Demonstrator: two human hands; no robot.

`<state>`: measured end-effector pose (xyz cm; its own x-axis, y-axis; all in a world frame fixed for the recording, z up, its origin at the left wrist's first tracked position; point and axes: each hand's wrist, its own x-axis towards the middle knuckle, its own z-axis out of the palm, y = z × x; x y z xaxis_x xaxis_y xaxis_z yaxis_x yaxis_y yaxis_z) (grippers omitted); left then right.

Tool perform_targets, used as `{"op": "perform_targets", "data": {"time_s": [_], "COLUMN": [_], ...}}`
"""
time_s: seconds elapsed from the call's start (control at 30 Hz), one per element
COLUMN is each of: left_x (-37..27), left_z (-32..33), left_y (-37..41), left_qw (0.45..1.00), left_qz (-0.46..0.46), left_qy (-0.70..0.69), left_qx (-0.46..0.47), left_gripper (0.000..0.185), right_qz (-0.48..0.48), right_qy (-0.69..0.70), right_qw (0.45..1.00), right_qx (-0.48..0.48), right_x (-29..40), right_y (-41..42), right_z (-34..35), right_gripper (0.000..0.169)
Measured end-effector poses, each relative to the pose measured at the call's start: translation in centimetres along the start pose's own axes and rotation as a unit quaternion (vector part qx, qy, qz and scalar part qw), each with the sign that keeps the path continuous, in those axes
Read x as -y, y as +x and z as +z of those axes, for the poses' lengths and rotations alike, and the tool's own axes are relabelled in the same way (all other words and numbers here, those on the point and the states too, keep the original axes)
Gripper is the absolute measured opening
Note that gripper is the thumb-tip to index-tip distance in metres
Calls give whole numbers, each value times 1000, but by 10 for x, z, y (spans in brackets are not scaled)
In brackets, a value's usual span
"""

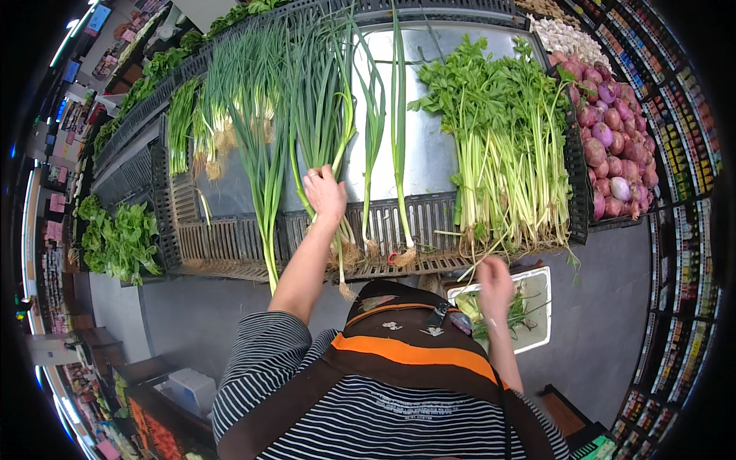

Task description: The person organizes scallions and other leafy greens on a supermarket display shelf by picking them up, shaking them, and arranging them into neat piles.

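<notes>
My left hand is curled over the pale stalks of a bunch of leeks, its fingertips partly hidden. Their roots hang below my wrist at the front edge of the display. To the right, a single leek and another thin one lie apart on the metal sheet. My right hand is blurred, just in front of the roots of the celery. A loose pale stalk lies close by it; whether the hand holds it is unclear.
Below my right hand, a white foam box on the floor contains green trimmings. Red onions and garlic fill the right side. Scallions lie at left, beyond leafy greens. A slatted black crate edge runs along the front.
</notes>
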<state>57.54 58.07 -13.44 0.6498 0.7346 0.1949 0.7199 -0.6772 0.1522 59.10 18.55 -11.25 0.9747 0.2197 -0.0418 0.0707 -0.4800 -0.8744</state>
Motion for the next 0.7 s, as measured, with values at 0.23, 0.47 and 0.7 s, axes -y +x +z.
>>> {"op": "perform_targets", "data": {"time_s": [0.23,0.47,0.7], "left_x": [29,-2,-45], "left_z": [-2,-28,-16], "left_y": [16,21,-48], "left_qw": [999,951,976], "left_qz": [40,-13,79], "left_qy": [-20,-307,-146], "left_qx": [-23,18,141], "left_gripper": [20,23,41], "right_qz": [-38,-82,-86], "right_qy": [-273,-72,208], "right_qw": [938,989,970], "right_qx": [212,104,90], "right_x": [57,48,105], "right_y": [107,133,132], "right_z": [195,200,132], "right_gripper": [50,21,15]}}
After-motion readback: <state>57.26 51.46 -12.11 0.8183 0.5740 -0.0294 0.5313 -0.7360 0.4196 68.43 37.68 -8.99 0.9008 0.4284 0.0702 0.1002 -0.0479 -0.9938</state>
